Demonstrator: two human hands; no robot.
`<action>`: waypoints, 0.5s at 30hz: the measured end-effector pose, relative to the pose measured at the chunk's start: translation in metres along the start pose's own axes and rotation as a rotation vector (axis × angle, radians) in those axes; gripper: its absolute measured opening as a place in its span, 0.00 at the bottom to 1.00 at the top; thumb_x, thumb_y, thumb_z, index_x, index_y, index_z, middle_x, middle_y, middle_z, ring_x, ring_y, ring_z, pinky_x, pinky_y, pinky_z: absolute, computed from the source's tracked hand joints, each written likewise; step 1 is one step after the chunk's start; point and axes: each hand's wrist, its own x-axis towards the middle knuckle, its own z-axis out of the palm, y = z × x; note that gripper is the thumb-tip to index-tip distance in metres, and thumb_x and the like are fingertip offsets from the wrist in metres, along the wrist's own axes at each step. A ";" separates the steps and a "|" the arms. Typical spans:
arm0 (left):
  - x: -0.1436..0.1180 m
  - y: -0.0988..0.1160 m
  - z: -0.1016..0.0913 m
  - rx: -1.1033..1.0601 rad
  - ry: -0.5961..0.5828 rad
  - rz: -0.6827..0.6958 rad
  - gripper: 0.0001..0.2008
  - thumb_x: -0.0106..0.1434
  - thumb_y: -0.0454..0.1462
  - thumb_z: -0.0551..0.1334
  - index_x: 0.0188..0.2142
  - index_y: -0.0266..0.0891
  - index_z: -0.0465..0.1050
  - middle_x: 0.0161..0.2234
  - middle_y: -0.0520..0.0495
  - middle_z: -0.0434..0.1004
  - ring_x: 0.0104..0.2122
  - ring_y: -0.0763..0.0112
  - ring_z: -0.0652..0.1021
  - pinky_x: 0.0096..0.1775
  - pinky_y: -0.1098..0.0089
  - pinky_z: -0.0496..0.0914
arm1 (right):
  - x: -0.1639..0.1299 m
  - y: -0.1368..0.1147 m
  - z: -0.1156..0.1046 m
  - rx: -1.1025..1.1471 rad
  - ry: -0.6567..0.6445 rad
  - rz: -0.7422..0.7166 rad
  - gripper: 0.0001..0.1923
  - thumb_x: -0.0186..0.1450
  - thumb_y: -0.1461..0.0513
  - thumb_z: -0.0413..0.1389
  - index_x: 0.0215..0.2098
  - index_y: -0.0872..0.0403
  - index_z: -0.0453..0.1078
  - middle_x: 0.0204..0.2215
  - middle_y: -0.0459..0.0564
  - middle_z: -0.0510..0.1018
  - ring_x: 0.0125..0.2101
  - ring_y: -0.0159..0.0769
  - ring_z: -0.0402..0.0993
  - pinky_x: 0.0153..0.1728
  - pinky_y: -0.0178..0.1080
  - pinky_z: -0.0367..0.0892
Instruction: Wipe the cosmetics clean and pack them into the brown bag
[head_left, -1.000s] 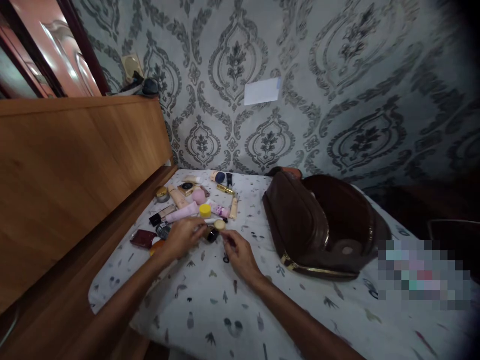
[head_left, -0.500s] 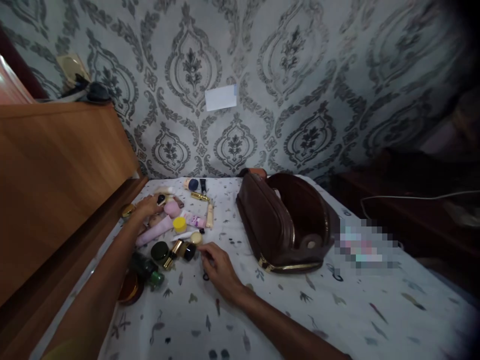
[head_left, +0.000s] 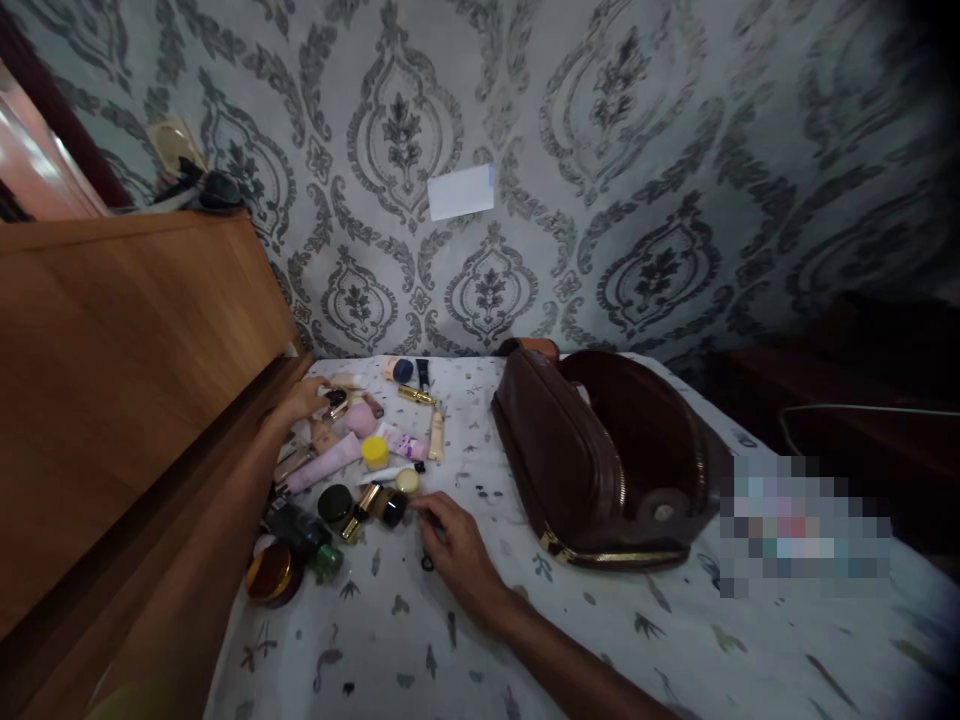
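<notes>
My left hand [head_left: 302, 399] reaches over the far left of a cosmetics cluster, its fingers stretched beside a pale tube [head_left: 346, 381] and a black-capped item [head_left: 336, 398]; the palm side is hidden. My right hand [head_left: 454, 540] rests on the patterned sheet, thumb and forefinger apart, fingertips beside a small dark jar [head_left: 391, 507]. Close by are a cream-lidded jar [head_left: 408, 482], a gold-and-black lipstick tube [head_left: 361, 512] and a round black-lidded jar [head_left: 335, 503]. Further in lie a yellow-lidded jar [head_left: 375, 453], a lilac tube [head_left: 324, 464] and a pink sponge [head_left: 360, 419].
An unzipped brown toiletry bag [head_left: 555, 460] stands on the sheet [head_left: 465, 640] right of the cosmetics. A wooden cabinet [head_left: 135, 380] borders the left, and patterned wallpaper [head_left: 487, 100] rises behind. An amber jar [head_left: 274, 575] and green-capped bottle [head_left: 326, 560] lie near my left forearm.
The view has shifted, moving the scene slightly right. My left hand has drawn back a little from the black-capped item. My right hand stays beside the dark jar.
</notes>
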 end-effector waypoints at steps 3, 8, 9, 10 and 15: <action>-0.003 -0.010 -0.020 -0.044 0.095 -0.038 0.14 0.68 0.41 0.60 0.49 0.34 0.72 0.44 0.44 0.78 0.40 0.65 0.79 0.42 0.61 0.74 | 0.000 0.001 0.000 0.008 0.005 0.011 0.13 0.65 0.67 0.50 0.43 0.52 0.73 0.40 0.51 0.78 0.41 0.39 0.75 0.42 0.40 0.68; -0.021 -0.020 -0.045 -0.079 0.156 -0.082 0.20 0.66 0.37 0.50 0.52 0.29 0.71 0.34 0.45 0.80 0.31 0.67 0.78 0.33 0.69 0.72 | 0.002 0.001 0.001 0.003 0.010 -0.004 0.13 0.65 0.66 0.49 0.43 0.53 0.74 0.38 0.51 0.78 0.38 0.39 0.75 0.41 0.40 0.69; -0.025 -0.022 -0.048 -0.070 0.155 -0.092 0.20 0.66 0.38 0.50 0.51 0.29 0.72 0.32 0.45 0.80 0.30 0.67 0.77 0.32 0.70 0.71 | 0.002 0.001 0.001 0.004 0.009 -0.006 0.13 0.65 0.66 0.49 0.43 0.53 0.74 0.38 0.51 0.78 0.38 0.38 0.75 0.41 0.40 0.69; -0.029 -0.023 -0.050 -0.055 0.152 -0.105 0.21 0.66 0.39 0.50 0.50 0.29 0.72 0.31 0.46 0.79 0.29 0.67 0.77 0.31 0.70 0.71 | 0.003 0.001 0.001 0.005 0.009 -0.005 0.13 0.65 0.65 0.49 0.43 0.53 0.74 0.38 0.51 0.78 0.38 0.38 0.75 0.41 0.40 0.70; -0.051 -0.034 -0.053 0.103 0.131 -0.200 0.20 0.64 0.47 0.55 0.42 0.34 0.75 0.33 0.43 0.81 0.36 0.60 0.79 0.35 0.68 0.70 | 0.003 -0.001 0.000 0.020 0.007 -0.007 0.13 0.66 0.64 0.50 0.43 0.53 0.74 0.39 0.52 0.79 0.38 0.39 0.76 0.41 0.40 0.71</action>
